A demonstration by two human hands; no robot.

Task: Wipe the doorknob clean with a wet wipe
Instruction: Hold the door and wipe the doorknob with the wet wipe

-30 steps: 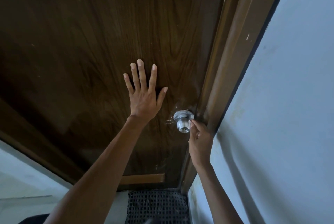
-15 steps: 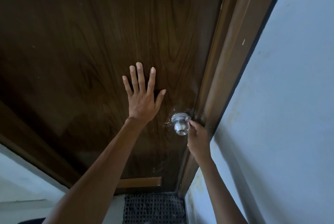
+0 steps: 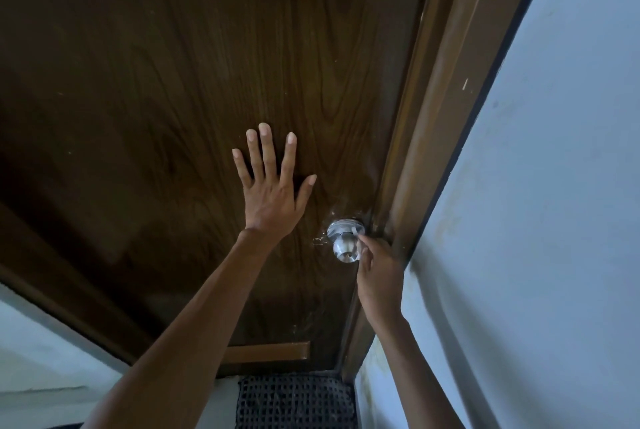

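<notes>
**Wipe works up to the collar of the knob**

Over the last second the left hand (image 3: pixel 272 193) has kept its place at the centre of the frame, palm flat on the dark wooden door (image 3: pixel 156 82), fingers spread and grasping nothing. It looks to be bracing the door so it does not swing under the rubbing.

Right of it, just below centre, the silver doorknob (image 3: pixel 344 244) stands out from the door close to the brown frame (image 3: pixel 446 89). The change is here: the right hand (image 3: pixel 379 276) has crept upward along the knob's right side, and a pale strip of wet wipe (image 3: pixel 354 232) now lies across the round collar plate behind the knob, where a second ago the fingers were lower, near the ball. So the wiping seems to be under way and reaching the neck and base; the left face of the knob may yet need a pass.

The right hand is curled, fingertips pinching the wipe against the metal, wrist bent up from the lower right, forearm running beside the pale blue wall (image 3: pixel 554 221).
</notes>
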